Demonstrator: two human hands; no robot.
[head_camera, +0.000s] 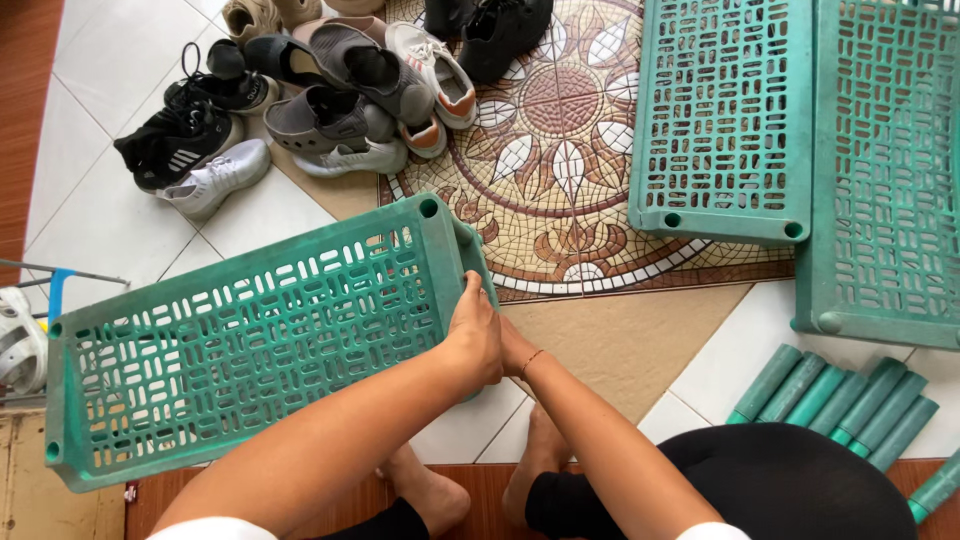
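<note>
Left hand (472, 335) gripping dusty green perforated plastic shelf (250, 335), tilted on edge

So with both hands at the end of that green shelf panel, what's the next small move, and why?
Probably reach the right hand for a green tube. The left hand grips the end of the shelf panel, whose corner sockets are open, and the tubes lie loose on the floor to the right.

Home entryway — shoe pile (330, 90), mosaic tile floor (560, 170).
</note>
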